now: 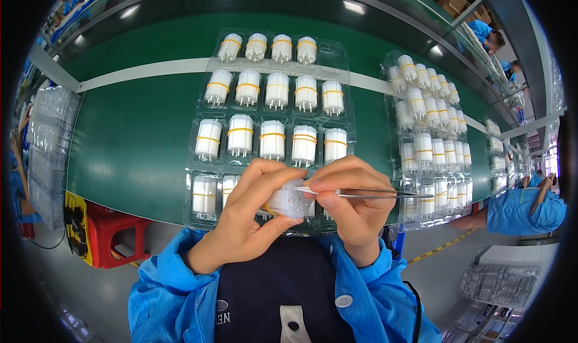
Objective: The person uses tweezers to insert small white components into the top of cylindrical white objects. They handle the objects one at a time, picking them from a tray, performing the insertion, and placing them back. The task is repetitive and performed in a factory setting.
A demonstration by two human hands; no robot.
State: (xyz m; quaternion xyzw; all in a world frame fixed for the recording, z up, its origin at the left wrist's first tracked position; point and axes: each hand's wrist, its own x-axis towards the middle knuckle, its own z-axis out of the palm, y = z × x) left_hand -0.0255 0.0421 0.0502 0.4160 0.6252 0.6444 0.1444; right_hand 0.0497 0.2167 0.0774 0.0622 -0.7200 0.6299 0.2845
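Observation:
My left hand (250,219) grips a small white cylindrical part (291,200) with a yellow band, held close over the near edge of a clear plastic tray (198,117). My right hand (352,207) pinches metal tweezers (367,192) whose tip touches the top of that part. The tray in front of me holds several rows of the same white, yellow-banded cylinders (272,139), pins pointing toward me.
A second clear tray (430,132) full of the same parts lies to the right on the green conveyor belt (132,138). Stacked empty trays (51,144) stand at far left, a red stool (114,234) below. Another person's blue sleeve (521,210) reaches in from the right.

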